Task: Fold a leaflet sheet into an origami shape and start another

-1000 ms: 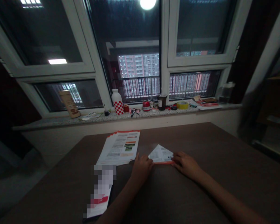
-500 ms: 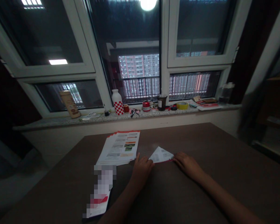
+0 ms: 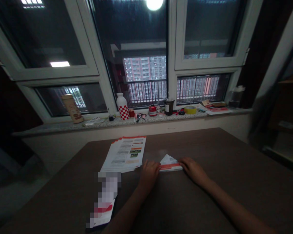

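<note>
Left hand (image 3: 149,175) and right hand (image 3: 193,169) grip folded paper (image 3: 170,166) between them; printed sheets (image 3: 124,155) lie beyond the left hand.

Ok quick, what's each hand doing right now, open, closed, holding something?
Left hand: closed, holding the left end of the folded paper.
Right hand: closed, holding the paper's right end.

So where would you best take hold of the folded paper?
I'd pinch the folded paper by both ends of its red band, coming from left and right, where the left hand and right hand are. It is widest along that band and narrows to a peak towards the window, so the ends likely give the steadiest hold.
</note>
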Motion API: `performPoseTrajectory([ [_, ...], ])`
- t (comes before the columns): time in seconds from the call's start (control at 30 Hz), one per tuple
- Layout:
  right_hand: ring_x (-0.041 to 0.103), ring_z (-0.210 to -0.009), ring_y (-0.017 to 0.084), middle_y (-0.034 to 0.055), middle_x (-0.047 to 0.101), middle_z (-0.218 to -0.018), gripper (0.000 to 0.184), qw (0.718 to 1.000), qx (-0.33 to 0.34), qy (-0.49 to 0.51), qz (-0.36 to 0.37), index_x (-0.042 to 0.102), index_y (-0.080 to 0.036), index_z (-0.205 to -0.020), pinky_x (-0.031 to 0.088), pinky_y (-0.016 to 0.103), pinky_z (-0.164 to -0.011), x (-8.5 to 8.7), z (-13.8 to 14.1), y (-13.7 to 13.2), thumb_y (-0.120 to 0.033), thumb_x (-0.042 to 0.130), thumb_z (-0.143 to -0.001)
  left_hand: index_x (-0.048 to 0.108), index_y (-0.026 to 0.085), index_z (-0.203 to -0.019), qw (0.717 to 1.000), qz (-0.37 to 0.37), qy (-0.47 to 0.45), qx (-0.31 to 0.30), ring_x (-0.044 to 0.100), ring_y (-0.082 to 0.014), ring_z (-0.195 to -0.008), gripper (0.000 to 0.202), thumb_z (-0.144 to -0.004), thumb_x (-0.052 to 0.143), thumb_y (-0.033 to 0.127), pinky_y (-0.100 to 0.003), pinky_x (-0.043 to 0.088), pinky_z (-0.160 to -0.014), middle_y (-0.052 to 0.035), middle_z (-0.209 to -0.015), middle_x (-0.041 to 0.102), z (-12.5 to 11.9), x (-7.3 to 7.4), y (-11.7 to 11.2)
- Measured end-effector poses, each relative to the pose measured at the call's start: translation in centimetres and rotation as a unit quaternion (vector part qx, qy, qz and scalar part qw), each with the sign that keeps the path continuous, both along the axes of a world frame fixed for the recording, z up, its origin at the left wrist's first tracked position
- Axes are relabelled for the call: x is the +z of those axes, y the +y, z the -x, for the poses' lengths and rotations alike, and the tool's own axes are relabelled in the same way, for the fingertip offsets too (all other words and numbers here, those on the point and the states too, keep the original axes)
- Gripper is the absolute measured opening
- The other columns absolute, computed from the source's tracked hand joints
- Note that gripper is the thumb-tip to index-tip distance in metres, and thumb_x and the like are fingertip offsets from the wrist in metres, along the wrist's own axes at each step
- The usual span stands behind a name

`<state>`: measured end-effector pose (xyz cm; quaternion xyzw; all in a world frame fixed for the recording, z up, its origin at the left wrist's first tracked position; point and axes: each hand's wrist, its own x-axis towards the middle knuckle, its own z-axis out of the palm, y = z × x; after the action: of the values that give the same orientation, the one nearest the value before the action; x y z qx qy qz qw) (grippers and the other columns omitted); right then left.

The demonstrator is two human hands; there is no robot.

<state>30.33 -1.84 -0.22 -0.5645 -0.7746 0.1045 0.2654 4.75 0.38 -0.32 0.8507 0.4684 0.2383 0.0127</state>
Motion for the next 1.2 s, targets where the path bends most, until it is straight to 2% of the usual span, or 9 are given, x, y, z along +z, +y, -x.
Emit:
performPoseTrajectory([
  [0.27,0.061,-0.1,0.022,0.01,0.066,-0.105,0.031,1.0,-0.005,-0.024,0.003,0.065,-0.02,-0.106,0.043,0.032,-0.09,-0.1,0.4,0.5,-0.028,0.036,-0.096,0.06,0.022,-0.112,0.999,0.019,-0.032,-0.039,0.059,-0.0182,-0.108,0.022,-0.095,0.046,0.024,-0.051,0.025,-0.112,-0.003,-0.111,0.067,0.0,-0.4,0.3],
  [0.5,0.062,-0.102,0.022,0.0074,0.068,-0.111,0.032,0.999,0.001,-0.011,0.033,0.065,-0.022,-0.11,0.044,0.033,-0.091,0.1,0.1,0.5,-0.027,0.038,-0.094,0.063,0.022,-0.105,0.997,0.017,-0.045,-0.052,0.063,-0.0153,-0.098,0.021,-0.096,0.044,0.025,-0.048,0.022,-0.114,-0.0007,-0.105,0.07,-0.1,0.2,0.1],
  [0.63,0.062,-0.105,0.021,0.0068,0.068,-0.113,0.032,0.999,0.017,0.006,0.032,0.065,-0.022,-0.111,0.043,0.032,-0.092,0.1,0.0,0.5,-0.027,0.039,-0.094,0.061,0.024,-0.112,0.998,0.002,-0.012,-0.057,0.06,-0.0179,-0.106,0.023,-0.095,0.045,0.024,-0.047,0.028,-0.11,-0.0026,-0.111,0.068,-0.1,0.4,0.1],
  [0.77,0.061,-0.104,0.021,0.0086,0.066,-0.112,0.031,1.0,0.003,-0.009,0.02,0.064,-0.021,-0.111,0.043,0.032,-0.092,0.1,0.3,0.5,-0.026,0.039,-0.094,0.06,0.025,-0.115,0.998,-0.008,0.003,-0.069,0.058,-0.0172,-0.107,0.027,-0.095,0.043,0.019,-0.042,0.035,-0.103,-0.0023,-0.112,0.066,-0.3,0.2,0.1],
  [0.87,0.061,-0.1,0.02,0.0085,0.064,-0.11,0.03,1.0,-0.003,-0.026,0.017,0.063,-0.021,-0.11,0.043,0.031,-0.088,0.1,0.4,0.4,-0.023,0.038,-0.094,0.061,0.025,-0.113,0.998,-0.013,0.003,-0.064,0.057,-0.0179,-0.104,0.025,-0.095,0.045,0.02,-0.039,0.038,-0.098,-0.0027,-0.107,0.065,-0.3,0.3,0.1],
  [1.03,0.06,-0.096,0.02,0.0081,0.064,-0.105,0.03,1.0,0.015,-0.02,0.014,0.063,-0.021,-0.104,0.043,0.031,-0.086,-0.1,0.2,0.3,-0.026,0.035,-0.096,0.065,0.022,-0.107,1.0,-0.017,-0.01,-0.004,0.057,-0.022,-0.1,0.021,-0.09,0.057,0.032,-0.04,0.04,-0.094,-0.0054,-0.1,0.063,0.1,0.6,-0.3],
  [1.2,0.06,-0.093,0.02,0.008,0.064,-0.1,0.032,0.999,0.027,-0.027,-0.007,0.063,-0.02,-0.104,0.043,0.031,-0.085,0.2,-0.3,-0.5,-0.029,0.033,-0.098,0.064,0.022,-0.097,0.999,0.012,-0.023,-0.026,0.06,-0.0206,-0.097,0.014,-0.092,0.054,0.03,-0.042,0.038,-0.098,-0.003,-0.097,0.066,0.7,0.6,-0.8],
])
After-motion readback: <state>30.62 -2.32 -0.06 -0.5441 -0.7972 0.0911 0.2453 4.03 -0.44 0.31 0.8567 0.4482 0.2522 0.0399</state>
